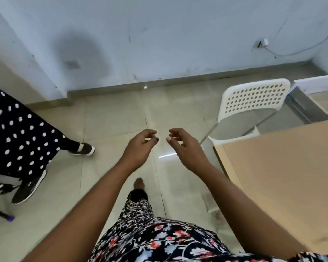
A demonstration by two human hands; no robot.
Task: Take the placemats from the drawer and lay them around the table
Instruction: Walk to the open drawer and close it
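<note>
Both hands empty, we walked beside the table; no placemats or drawer in view.

Largest first: tiled floor [112, 120], table [284, 167] at right, white chair [254, 99], left hand [140, 146] and right hand [184, 146] loosely curled, near but apart. Mats likely light, floppy; we'd judge an edge grip best. Orientation, long axis: couldn't tell.

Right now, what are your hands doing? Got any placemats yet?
Left hand and right hand empty, fingers curled. No placemats or drawer in view. Table bare on my right, white chair beyond it.
</note>
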